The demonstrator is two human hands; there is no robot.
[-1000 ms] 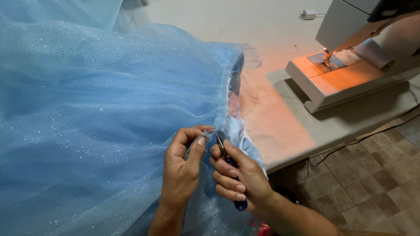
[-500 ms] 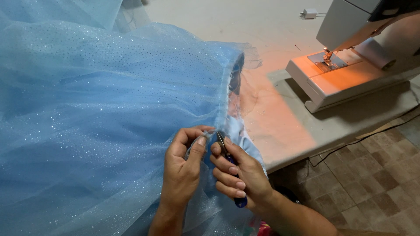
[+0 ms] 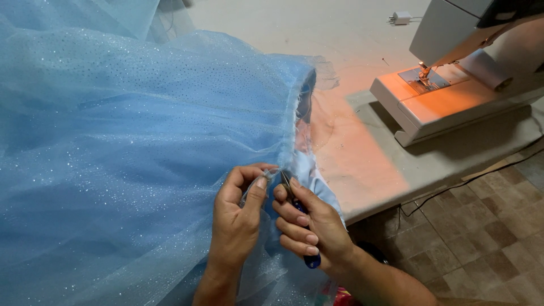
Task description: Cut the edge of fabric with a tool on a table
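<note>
Left hand (image 3: 238,218) pinching the gathered edge of the glittery blue tulle skirt (image 3: 130,153) between thumb and forefinger, at the table's (image 3: 362,170) near edge. Right hand (image 3: 311,226) beside it, fingers curled around blue-handled thread snips (image 3: 297,207), tips at the seam. Lit sewing machine (image 3: 453,85) well apart, right.

Glittery blue tulle skirt (image 3: 124,158) is pinched at its gathered edge by the left hand (image 3: 238,218), w/ blue-handled thread snips (image 3: 297,212) gripped in the right hand (image 3: 309,224). A lit white sewing machine (image 3: 453,85) is seen on the table (image 3: 368,164), top right.
</note>
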